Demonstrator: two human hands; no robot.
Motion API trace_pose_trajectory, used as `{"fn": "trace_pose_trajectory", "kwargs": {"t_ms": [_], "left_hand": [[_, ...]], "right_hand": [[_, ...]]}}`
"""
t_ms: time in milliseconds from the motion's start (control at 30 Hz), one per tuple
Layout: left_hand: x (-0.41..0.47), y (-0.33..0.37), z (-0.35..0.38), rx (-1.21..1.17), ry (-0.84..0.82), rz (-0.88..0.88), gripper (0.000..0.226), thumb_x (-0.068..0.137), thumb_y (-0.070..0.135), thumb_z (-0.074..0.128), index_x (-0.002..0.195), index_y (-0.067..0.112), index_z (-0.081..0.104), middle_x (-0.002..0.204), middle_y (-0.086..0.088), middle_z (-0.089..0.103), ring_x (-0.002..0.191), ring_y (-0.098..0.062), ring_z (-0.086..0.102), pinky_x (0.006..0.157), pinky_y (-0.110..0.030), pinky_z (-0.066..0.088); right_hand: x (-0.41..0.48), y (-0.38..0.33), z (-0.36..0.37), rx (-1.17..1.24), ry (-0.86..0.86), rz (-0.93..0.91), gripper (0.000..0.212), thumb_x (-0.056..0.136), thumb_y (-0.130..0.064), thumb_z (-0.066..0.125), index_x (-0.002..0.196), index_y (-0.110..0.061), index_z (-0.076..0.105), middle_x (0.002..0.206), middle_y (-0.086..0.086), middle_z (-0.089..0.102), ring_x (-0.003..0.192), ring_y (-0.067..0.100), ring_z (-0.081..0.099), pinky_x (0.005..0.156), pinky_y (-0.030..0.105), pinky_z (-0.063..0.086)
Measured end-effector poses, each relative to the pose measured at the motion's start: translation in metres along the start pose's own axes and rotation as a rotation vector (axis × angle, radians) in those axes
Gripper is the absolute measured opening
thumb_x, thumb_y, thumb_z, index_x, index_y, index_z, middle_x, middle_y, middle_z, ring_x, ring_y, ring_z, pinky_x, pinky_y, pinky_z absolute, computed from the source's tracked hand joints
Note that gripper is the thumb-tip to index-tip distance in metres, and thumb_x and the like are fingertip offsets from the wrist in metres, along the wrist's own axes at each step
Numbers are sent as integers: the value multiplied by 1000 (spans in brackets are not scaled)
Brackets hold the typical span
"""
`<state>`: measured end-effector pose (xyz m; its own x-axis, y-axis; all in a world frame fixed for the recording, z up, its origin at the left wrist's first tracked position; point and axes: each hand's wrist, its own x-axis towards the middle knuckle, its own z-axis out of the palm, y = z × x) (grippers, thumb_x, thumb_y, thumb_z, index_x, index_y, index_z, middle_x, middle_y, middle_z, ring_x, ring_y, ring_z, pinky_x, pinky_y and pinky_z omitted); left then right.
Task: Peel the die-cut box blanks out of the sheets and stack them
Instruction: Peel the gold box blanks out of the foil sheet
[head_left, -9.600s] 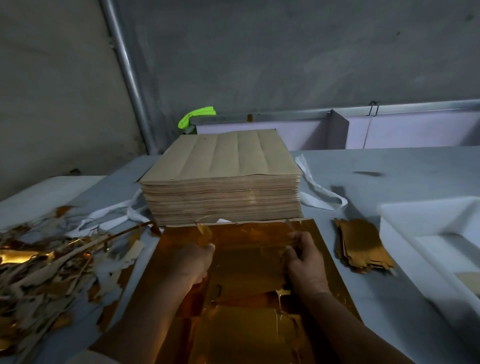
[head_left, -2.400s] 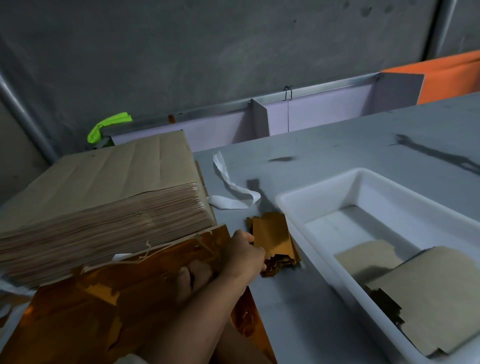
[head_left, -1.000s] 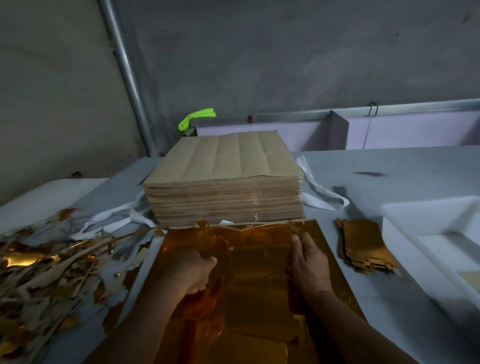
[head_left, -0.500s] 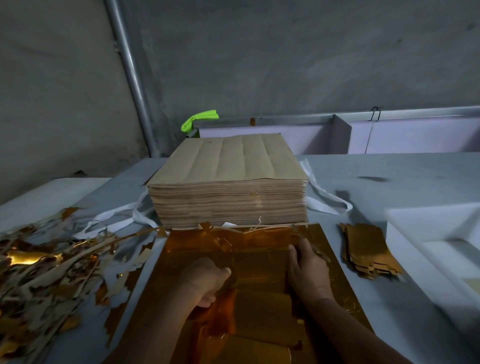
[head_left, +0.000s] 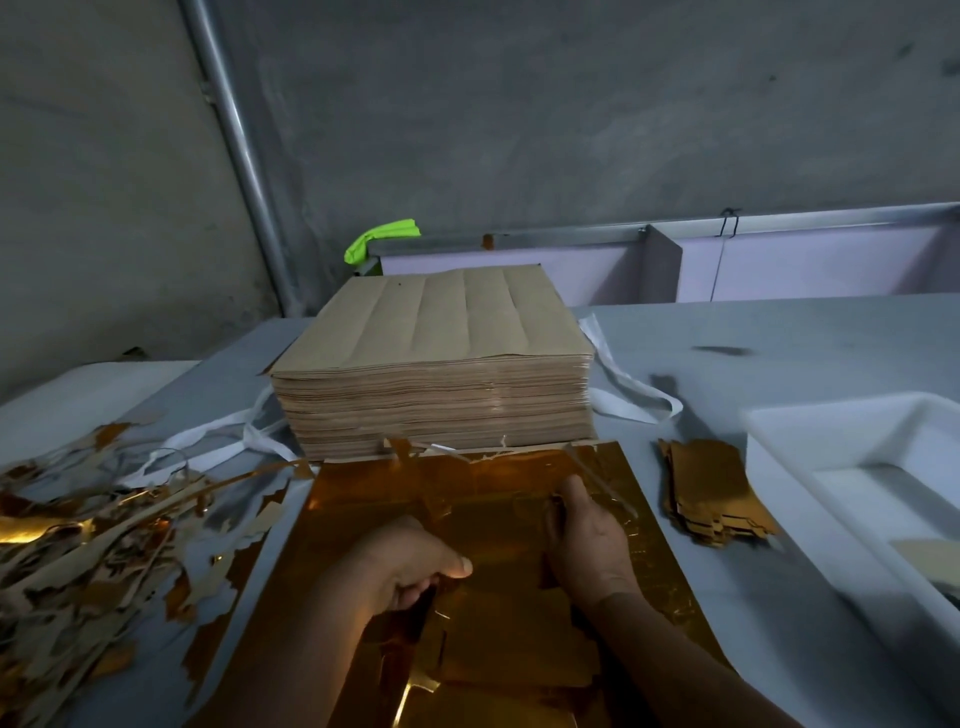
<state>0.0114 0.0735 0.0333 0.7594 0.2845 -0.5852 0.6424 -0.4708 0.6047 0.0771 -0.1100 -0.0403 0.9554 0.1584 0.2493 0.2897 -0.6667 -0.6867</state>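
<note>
The gold sheet (head_left: 363, 519) lies flat at lower centre of the frame, its far edge touching the tall stack of brown sheets (head_left: 431, 364). A die-cut blank (head_left: 498, 525) sits in it between my hands. My left hand (head_left: 410, 566) is curled, with the thumb pinching the gold card at the blank's left edge. My right hand (head_left: 587, 540) lies on the blank's right edge; I cannot tell whether it pinches or only presses. I judge the card light, thin, springy and slick-faced, and likely to crease or tear at the cut lines. Grip it at an edge near a corner and peel low. The peeled blanks (head_left: 711, 493) are stacked right of the sheet, beside the white tray (head_left: 779, 431). Scrap (head_left: 78, 545) fills the left.
</note>
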Motion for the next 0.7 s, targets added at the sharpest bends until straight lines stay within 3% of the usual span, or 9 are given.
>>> {"fn": "trace_pose_trajectory", "kwargs": {"t_ms": [133,200,333,433,500,600,700], "left_hand": [[-1,-1,-1,-40,-47,-19,22,86,18,70,106,13,63,79,1,56,58,-4,45,49,-14,37],[-3,0,0,-54,-27,17,20,87,19,69,106,15,63,81,2,57,66,-7,49,56,-18,42],[-5,3,2,-195,102,122,39,91,24,64,128,19,53,129,-7,54,113,-21,51,80,-31,44],[-3,8,8,-260,173,230,44,99,24,51,141,21,41,143,-9,46,125,-25,46,95,-39,40],[2,11,14,-283,228,328,52,101,23,46,150,23,29,148,-8,41,134,-27,41,101,-40,38],[9,16,22,-339,346,370,44,101,26,46,144,17,39,130,-9,54,115,-24,54,83,-32,43],[15,22,26,-373,434,382,35,100,30,46,122,4,53,90,-8,55,74,-13,51,61,-26,38]], "right_hand": [[2,-1,-2,81,13,76,15,103,-27,46,89,-31,41,73,-5,58,61,7,57,51,17,41],[5,-2,-5,105,11,103,15,103,-27,47,88,-30,44,74,-3,58,64,8,59,54,19,45],[9,-4,-15,191,-59,164,19,103,-34,46,86,-28,50,78,-2,61,69,9,61,58,19,47],[12,-8,-28,285,-151,204,30,103,-44,42,87,-23,56,82,2,64,70,13,63,60,23,48],[14,-7,-36,201,-152,178,42,103,-48,37,85,-18,60,80,5,65,69,15,61,61,26,47],[15,-4,-48,-38,15,132,40,105,-41,38,87,-16,63,93,7,62,78,17,61,73,34,54],[8,0,-58,213,117,169,32,103,-42,41,92,-19,59,92,4,61,82,18,60,77,39,53]]}}
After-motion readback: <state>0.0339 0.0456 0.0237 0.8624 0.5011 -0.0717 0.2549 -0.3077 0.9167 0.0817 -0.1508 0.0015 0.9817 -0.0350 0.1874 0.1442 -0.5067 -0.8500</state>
